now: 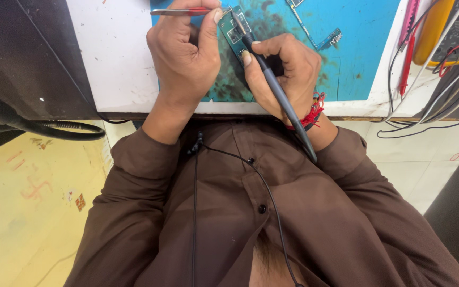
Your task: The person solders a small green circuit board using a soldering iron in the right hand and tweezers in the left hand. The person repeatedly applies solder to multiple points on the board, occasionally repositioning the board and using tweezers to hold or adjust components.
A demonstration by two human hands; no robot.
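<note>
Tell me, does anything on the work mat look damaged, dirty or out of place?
Yes. The blue mat carries dark blotchy stains around the green circuit board, like burns or residue. Loose small board parts lie scattered beyond the right hand. The left hand holds tweezers; the right holds a grey tool.

A single head-worn camera looks steeply down the person's own chest, close to the counter [112, 58]. The counter's near edge crosses the upper frame, with the floor [22, 212] showing below it on both sides.
</note>
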